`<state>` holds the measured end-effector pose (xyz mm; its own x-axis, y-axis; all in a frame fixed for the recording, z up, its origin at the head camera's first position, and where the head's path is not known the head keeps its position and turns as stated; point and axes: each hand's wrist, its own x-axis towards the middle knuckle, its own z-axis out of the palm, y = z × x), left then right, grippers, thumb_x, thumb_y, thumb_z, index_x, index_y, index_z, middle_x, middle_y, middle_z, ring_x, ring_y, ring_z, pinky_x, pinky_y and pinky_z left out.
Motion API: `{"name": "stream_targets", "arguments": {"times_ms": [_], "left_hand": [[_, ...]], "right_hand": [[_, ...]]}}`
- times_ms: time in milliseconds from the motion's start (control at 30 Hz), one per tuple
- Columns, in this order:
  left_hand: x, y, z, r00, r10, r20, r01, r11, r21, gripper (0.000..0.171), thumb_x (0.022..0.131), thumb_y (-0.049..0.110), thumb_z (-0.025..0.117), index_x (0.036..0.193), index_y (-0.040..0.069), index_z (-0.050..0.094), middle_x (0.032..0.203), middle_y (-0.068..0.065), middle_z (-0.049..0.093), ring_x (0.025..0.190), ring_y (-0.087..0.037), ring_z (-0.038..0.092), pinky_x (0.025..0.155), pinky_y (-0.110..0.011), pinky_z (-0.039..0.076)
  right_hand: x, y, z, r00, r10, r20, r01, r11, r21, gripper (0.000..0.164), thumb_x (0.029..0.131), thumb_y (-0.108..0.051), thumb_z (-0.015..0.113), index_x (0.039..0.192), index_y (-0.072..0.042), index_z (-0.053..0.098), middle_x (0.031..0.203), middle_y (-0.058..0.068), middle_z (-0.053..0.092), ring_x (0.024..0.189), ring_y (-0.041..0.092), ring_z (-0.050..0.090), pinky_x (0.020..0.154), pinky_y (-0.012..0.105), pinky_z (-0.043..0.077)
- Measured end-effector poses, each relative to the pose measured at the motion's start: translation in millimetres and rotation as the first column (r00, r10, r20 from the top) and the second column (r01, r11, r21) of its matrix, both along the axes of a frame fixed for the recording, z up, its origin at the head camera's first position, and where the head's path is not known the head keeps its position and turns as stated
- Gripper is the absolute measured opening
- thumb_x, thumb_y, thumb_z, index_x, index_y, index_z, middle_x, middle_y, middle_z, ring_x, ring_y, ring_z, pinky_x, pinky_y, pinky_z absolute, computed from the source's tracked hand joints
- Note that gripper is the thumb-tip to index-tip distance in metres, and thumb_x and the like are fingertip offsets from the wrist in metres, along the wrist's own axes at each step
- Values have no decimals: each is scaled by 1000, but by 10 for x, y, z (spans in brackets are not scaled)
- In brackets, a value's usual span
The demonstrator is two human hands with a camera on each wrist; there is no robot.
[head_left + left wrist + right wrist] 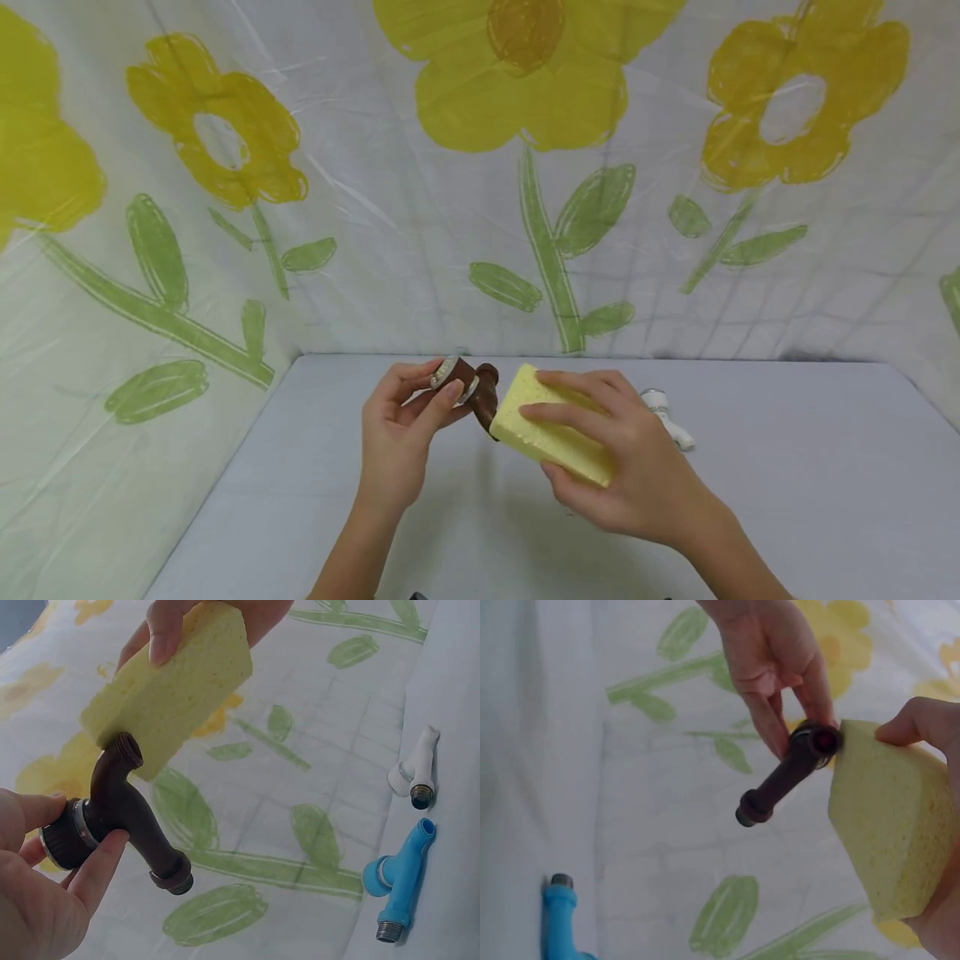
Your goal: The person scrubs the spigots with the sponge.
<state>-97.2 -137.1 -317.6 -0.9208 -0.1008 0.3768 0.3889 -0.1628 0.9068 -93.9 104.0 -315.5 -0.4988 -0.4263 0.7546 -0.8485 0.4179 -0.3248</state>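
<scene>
My left hand (405, 425) pinches a dark brown tap (139, 810) by its round knob, thumb on one side and fingers on the other. The tap is held up over the table, its threaded inlet end pointing away from the knob. In my right hand (626, 450) is a thick yellow sponge (555, 425), gripped along its sides between thumb and fingers. One end of the sponge meets the tap's spout in the left wrist view. From the right wrist view, the sponge's edge (870, 817) lies right at the spout opening.
A white tap (667, 417) lies on the table (787, 483) behind my right hand. Near it in the left wrist view is a blue tap (401, 881), hidden from the head view. A white sheet with printed yellow flowers (450, 233) hangs at the table's back and sides.
</scene>
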Motion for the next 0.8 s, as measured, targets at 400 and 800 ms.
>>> {"name": "stream_targets", "arguments": {"times_ms": [400,800], "left_hand": [[1,28,-13,999,3,43,-5,999,48,24,95,-15,66,115,-1,67,108,-11,64,90,-19,76,79,-42,66],[-23,20,-49,982,-161,100,147,980,137,34,101,-9,60,114,21,70,107,-11,64,92,-17,74,81,-39,66]], "right_hand": [[5,17,9,999,28,17,-28,1000,-2,58,68,-6,82,122,-25,75,138,5,68,112,22,61,88,37,55],[-26,47,-29,988,109,105,-103,993,-66,56,72,-4,79,125,-23,72,141,5,65,122,22,58,91,34,54]]}}
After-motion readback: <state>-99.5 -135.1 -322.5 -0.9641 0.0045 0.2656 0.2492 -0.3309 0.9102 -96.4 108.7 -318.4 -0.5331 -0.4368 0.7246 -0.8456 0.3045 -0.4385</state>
